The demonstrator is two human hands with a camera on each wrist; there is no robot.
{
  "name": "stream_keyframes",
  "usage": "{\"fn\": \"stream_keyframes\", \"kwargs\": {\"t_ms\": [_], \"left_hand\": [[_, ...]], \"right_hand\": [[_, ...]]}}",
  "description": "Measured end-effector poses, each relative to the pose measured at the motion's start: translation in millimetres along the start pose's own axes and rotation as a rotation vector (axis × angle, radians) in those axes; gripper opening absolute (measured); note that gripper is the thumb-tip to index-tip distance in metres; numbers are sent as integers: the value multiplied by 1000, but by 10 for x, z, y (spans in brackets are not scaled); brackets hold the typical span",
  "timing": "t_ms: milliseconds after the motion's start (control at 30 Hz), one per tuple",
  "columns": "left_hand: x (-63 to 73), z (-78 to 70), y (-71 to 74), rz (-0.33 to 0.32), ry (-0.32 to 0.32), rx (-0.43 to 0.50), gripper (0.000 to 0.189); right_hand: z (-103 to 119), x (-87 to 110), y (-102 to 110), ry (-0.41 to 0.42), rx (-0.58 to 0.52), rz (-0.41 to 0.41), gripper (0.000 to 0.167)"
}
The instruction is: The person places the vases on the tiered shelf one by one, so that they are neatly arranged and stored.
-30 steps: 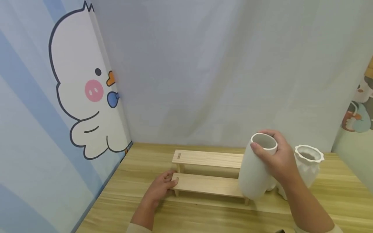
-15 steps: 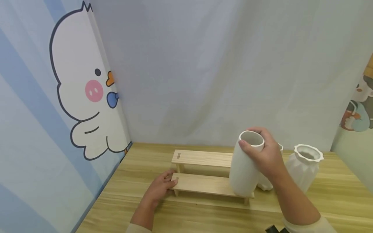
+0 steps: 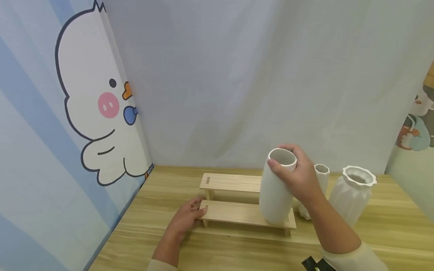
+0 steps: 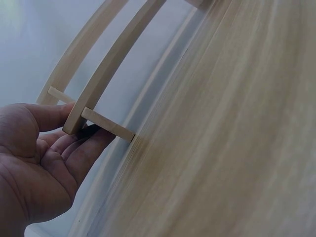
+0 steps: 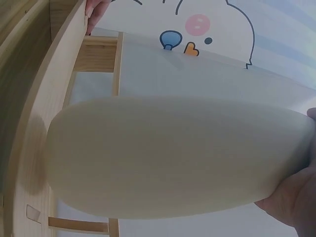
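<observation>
A smooth white vase (image 3: 275,197) stands nearly upright over the right part of the two-tier wooden stand's (image 3: 234,212) lower board. My right hand (image 3: 302,178) grips it near the rim, thumb at the front. In the right wrist view, the vase's base (image 5: 61,153) is right at the board; whether it touches or hovers slightly, I cannot tell. At the stand's left end, my left hand (image 3: 185,217) holds the lower board, thumb on top. The left wrist view shows the fingers (image 4: 86,155) curled beneath the board (image 4: 106,74).
Right of the stand, a slim white vase (image 3: 322,182) is partly hidden behind my right hand and forearm. A wider white vase with a scalloped rim (image 3: 350,199) stands farther right. A grey curtain (image 3: 254,94) closes off the wooden table (image 3: 244,252) at the back.
My right hand has carried the smooth vase leftward, from the stand's right end to over its lower board. The slim vase has come into view. My left hand has kept its place.
</observation>
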State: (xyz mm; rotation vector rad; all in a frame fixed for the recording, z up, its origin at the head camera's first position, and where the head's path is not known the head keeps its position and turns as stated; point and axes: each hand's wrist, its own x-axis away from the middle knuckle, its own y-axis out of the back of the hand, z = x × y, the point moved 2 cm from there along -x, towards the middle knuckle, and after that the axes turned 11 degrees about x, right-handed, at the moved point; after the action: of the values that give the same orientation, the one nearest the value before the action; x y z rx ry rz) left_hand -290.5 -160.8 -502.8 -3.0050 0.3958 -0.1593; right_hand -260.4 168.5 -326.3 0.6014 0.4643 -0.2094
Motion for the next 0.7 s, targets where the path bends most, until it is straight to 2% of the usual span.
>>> {"fn": "stream_keyframes", "kwargs": {"t_ms": [700], "left_hand": [[-8,10,-4,-10,-7,-33,64]], "right_hand": [[115,-64,-231,17,-58,48,45]]}}
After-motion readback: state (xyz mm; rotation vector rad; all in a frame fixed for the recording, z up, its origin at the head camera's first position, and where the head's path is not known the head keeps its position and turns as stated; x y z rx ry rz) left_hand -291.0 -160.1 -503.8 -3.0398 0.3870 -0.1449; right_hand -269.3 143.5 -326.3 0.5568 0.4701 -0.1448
